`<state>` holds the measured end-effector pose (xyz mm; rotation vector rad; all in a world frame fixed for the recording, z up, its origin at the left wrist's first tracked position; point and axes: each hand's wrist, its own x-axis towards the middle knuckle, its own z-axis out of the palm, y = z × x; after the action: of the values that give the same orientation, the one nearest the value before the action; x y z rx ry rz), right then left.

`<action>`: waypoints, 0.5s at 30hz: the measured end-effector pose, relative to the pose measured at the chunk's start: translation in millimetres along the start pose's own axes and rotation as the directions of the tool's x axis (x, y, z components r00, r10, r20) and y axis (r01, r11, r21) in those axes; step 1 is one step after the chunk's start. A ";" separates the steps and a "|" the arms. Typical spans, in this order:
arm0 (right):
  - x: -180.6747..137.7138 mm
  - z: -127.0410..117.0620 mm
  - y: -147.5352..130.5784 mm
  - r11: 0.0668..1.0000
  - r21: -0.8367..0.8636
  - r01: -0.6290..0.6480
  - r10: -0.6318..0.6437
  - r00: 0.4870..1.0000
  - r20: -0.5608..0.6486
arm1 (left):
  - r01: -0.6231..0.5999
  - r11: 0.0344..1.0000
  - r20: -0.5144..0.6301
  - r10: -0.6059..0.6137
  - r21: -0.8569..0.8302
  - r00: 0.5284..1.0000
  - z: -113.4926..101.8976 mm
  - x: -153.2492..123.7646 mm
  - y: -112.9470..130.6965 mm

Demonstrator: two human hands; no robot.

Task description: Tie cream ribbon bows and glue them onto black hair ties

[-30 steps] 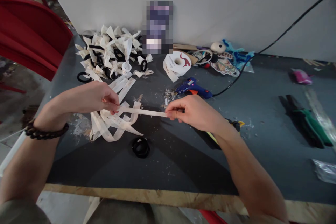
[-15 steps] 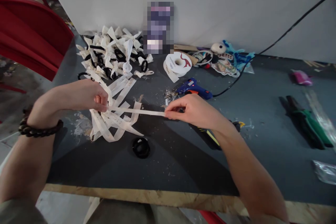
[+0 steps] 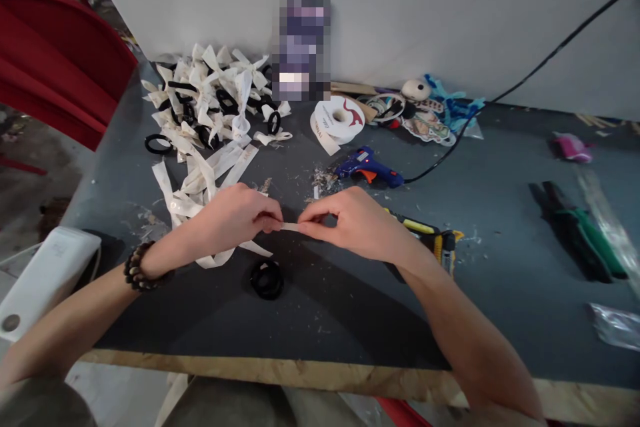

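A short stretch of white ribbon (image 3: 291,227) spans the small gap between my two hands, above the dark tabletop. My left hand (image 3: 245,213) pinches it from the left, thumb against fingers. From the other side my right hand (image 3: 350,220) pinches it between thumb and forefinger. Loose cut ribbon strips (image 3: 200,177) lie beneath and behind my left hand, partly covered by it. Just below the hands rest several black hair ties (image 3: 267,279) in a small stack. Behind the right hand is a blue glue gun (image 3: 367,167) with an orange trigger.
At the back left is a heap of white bows on black hair ties (image 3: 215,93). A ribbon spool (image 3: 337,121) stands beside it. A yellow-black cutter (image 3: 443,240) lies by my right forearm, green-handled pliers (image 3: 583,233) farther right. A white device (image 3: 47,280) sits at the left edge.
My left hand has moved right, close to my right hand, and the visible ribbon between them has become much shorter. My right hand has shifted slightly left and down.
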<state>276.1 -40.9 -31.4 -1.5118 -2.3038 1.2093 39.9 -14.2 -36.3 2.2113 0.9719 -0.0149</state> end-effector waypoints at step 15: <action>6.6 -5.0 8.3 0.998 0.058 0.027 -0.031 0.997 0.071 | 0.124 0.982 0.197 -0.095 -0.141 0.976 -33.3 -9.7 -21.0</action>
<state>281.2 -31.3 -35.7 -1.4333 -2.3060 1.3311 10.7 9.7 -21.4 1.9748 0.9547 -0.1924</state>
